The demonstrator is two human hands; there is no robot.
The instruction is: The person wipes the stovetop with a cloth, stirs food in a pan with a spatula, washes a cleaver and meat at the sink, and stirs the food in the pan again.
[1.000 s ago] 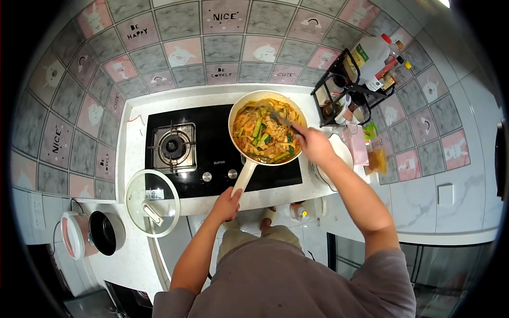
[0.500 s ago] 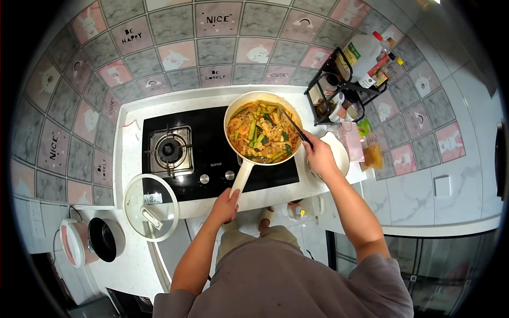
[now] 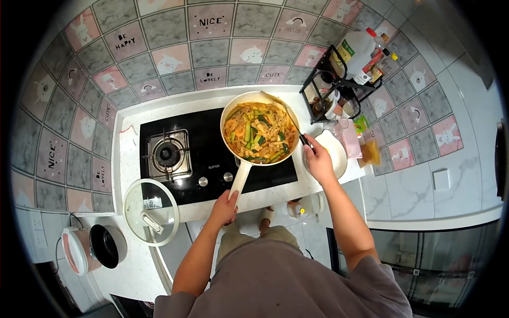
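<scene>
A cream frying pan [image 3: 228, 108] full of noodles, green vegetables and orange pieces [image 3: 260, 132] sits over the right side of the black gas stove [image 3: 204, 153]. My left hand [image 3: 225, 208] is closed round the pan's long pale handle. In my right hand [image 3: 318, 159] is the black handle of a spatula [image 3: 298, 129]. Its thin shaft runs along the pan's right inner wall, and its far end lies near the back rim. Partly behind my right hand, a white bowl [image 3: 337, 153] stands on the counter.
A glass lid [image 3: 151, 212] lies at the counter's front left. The left burner [image 3: 168, 153] is bare. Beyond the bowl are a pink packet [image 3: 347, 139] and a black rack [image 3: 339, 79] with bottles. A dark-lined pot [image 3: 107, 246] stands at lower left.
My right hand has shifted slightly toward me, and the spatula has swung from among the food to the pan's right edge. My left hand still grips the pan handle.
</scene>
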